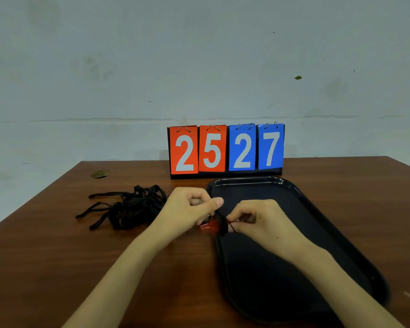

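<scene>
My left hand (189, 209) and my right hand (260, 218) meet over the left rim of a black tray (317, 204). Between them is a small red piece (210, 226) joined to a black strap (221, 223). The fingers of my left hand curl round the strap's upper part. With thumb and fingertips, my right hand pinches a thin black cord and a small ring at the strap's end. A tangled pile of black straps (130, 207) lies on the table left of my left hand.
A flip scoreboard (226, 150) reading 25 in red and 27 in blue stands at the table's back edge, just behind the tray. The brown wooden table (57, 256) has a cable hole (100, 174) at its back left. A pale wall lies behind.
</scene>
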Demonstrator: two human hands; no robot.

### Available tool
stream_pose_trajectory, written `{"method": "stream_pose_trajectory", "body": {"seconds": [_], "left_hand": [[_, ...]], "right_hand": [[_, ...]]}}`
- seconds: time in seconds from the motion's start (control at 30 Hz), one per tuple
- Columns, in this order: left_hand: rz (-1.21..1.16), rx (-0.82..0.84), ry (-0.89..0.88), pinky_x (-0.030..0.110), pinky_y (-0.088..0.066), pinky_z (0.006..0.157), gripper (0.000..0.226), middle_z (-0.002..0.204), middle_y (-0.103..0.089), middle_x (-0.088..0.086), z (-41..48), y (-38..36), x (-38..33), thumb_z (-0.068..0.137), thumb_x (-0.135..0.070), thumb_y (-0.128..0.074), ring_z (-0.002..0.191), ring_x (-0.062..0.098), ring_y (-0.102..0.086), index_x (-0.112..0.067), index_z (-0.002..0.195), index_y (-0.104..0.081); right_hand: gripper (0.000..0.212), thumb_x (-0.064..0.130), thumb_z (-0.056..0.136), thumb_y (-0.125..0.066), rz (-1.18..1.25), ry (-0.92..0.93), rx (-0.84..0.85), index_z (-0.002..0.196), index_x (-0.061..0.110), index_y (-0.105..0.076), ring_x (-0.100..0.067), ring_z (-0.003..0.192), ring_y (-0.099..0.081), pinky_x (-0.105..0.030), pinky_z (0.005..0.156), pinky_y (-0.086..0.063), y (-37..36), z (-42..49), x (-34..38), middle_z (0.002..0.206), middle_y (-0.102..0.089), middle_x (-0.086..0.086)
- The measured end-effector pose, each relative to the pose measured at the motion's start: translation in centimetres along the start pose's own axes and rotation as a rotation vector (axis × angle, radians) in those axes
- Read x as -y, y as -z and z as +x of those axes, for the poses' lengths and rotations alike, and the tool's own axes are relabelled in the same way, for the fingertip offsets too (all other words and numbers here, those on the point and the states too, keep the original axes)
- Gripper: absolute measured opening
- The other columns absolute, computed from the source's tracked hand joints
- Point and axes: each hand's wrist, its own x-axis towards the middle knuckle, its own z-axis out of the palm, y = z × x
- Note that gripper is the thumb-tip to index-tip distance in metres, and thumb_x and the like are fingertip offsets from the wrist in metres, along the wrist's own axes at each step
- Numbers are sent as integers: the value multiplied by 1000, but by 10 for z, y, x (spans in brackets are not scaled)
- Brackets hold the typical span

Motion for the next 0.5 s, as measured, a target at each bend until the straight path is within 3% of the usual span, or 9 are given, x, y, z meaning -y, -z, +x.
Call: {"method": "stream_pose_trajectory", "body": {"seconds": [0.1,0.23,0.33,0.4,0.5], "left_hand": [[-116,0,71,15,-32,38,37,42,-48,2,1,2,2,78,-41,-64,34,8,-38,-7,64,-65],[-163,19,112,23,-32,44,48,52,-47,15,0,1,5,70,-53,-62,44,21,-39,-5,66,-64],[-232,57,174,19,-24,38,58,44,-39,7,-1,-4,5,67,-54,-60,36,14,-30,4,66,-57],[-258,73,195,18,-23,37,48,40,-40,2,-1,-9,3,70,-52,-55,31,10,-28,-6,57,-57],[-318,101,202,19,-22,37,42,43,-43,3,-2,-14,5,88,-42,-51,31,9,-29,-9,64,-63]], "right_hand": [[12,17,78,-72,109,-23,-13,83,27,-70,0,78,-61,-13,72,-48,1,-1,1,78,-66,13],[11,14,76,-74,267,-63,-16,81,23,-72,-6,73,-64,-23,73,-54,1,-2,5,74,-68,7],[11,11,76,-73,380,-67,-26,80,21,-72,-9,71,-65,-24,73,-56,4,-1,9,75,-70,2],[10,9,76,-72,451,-72,-55,80,18,-71,-11,69,-66,-21,70,-55,6,0,11,74,-70,-1],[9,6,76,-72,558,-146,-156,80,14,-70,-11,64,-65,-18,66,-53,8,0,11,71,-70,-4]]}}
